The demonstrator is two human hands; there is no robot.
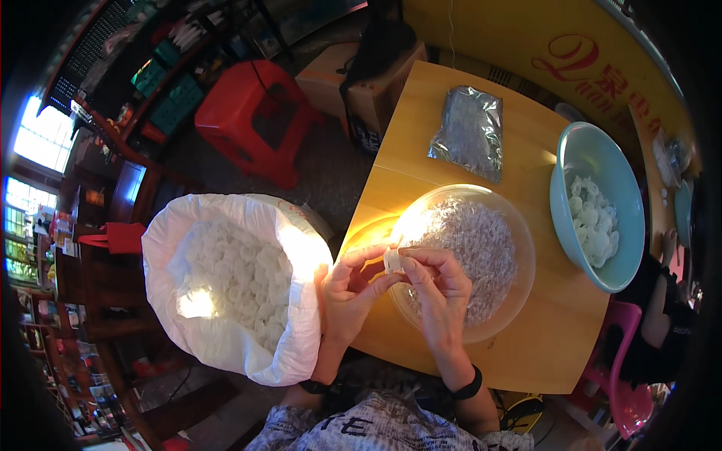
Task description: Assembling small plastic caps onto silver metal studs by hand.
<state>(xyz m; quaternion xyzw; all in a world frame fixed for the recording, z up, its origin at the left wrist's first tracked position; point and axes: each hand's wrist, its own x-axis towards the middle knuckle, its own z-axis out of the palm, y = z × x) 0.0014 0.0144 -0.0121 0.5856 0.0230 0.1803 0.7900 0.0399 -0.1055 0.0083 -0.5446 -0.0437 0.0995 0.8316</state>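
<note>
Between my two hands is a small whitish plastic piece point(393, 261), round and cap-like, too small to make out fully. My left hand point(347, 289) pinches it from the left with thumb and index finger. From the other side, the fingertips of my right hand point(440, 286) close on it too. Both hands are over the near left rim of a see-through round basin point(526, 259), which is filled with many tiny transparent pieces. Left of my left hand stands a white woven sack point(301, 316), its mouth rolled open, full of whitish round plastic pieces point(241, 270).
A pale teal bowl point(575, 233) with similar white pieces stands at the table's right. A silvery plastic packet point(470, 131) lies at the back of the wooden table point(549, 353). A red stool point(248, 113) and cardboard box point(331, 75) are beyond. Another person's arm point(656, 319) shows far right.
</note>
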